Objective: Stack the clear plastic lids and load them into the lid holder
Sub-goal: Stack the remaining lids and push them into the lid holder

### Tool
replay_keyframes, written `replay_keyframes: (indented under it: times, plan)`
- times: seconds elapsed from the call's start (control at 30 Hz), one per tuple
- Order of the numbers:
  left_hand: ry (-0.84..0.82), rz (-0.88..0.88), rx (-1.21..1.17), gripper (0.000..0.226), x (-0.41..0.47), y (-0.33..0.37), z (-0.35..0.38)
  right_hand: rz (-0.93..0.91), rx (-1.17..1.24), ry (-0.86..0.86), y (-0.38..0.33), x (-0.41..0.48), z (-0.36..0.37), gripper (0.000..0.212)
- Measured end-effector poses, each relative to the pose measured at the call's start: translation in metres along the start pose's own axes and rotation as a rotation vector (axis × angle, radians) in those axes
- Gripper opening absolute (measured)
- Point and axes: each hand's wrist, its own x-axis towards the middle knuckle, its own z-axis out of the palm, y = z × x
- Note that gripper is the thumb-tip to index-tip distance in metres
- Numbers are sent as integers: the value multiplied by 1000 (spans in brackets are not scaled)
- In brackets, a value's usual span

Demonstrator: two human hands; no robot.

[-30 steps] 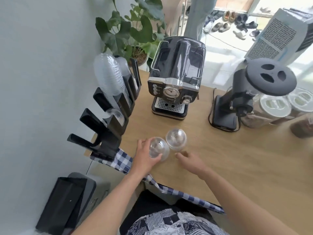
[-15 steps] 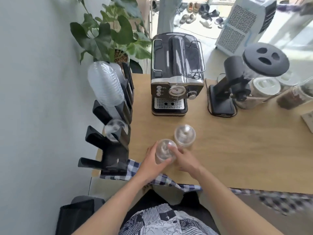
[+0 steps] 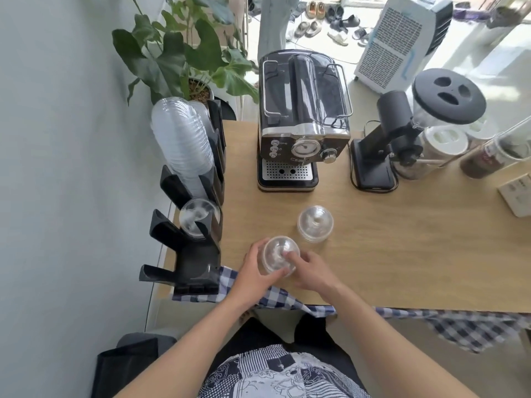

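Two lids sit near the front-left corner of the bench (image 3: 402, 254): left grip (image 3: 253, 268) and right grip (image 3: 311, 270) both clamp the nearer lid (image 3: 277, 254); the other lid (image 3: 315, 226) lies just beyond, rightward; lid holder (image 3: 198, 254) on the left edge

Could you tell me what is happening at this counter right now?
A person is at a wooden table, handling clear dome lids. The left hand grips the near lid stack from its left side, and the right hand holds its other side. A second lid stack stands apart, closer to the espresso machine. The black lid holder at the table's left edge has a long row of lids in one slot and a few lids in a nearer slot.
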Motion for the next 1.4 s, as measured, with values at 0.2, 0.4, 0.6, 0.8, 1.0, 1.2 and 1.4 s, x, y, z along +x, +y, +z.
replay_keyframes:
  times: [0.2, 0.4, 0.6, 0.8, 1.0, 1.2, 1.4]
  plan:
    - [-13, -63, -111, 85, -4, 0, 4, 39, 136, 42, 4, 7, 5, 74]
    - [13, -75, -234, 95, -6, 6, 4, -19, 160, 31, -3, 1, 2, 73]
    - [18, -98, -325, 89, -4, 9, 8, -18, 122, 54, -1, 2, -2, 73]
    - [60, -118, -363, 66, 2, 3, 9, -26, 190, 46, 2, -1, -3, 94]
    - [110, -96, -368, 107, 4, 15, 3, 8, 260, 15, -11, -10, -4, 68]
    - [66, -114, -409, 93, 0, 39, -9, -40, 223, 66, -31, -18, 0, 71]
    - [103, -70, -423, 99, -6, 69, -12, -102, 182, 88, -56, -26, -5, 77]
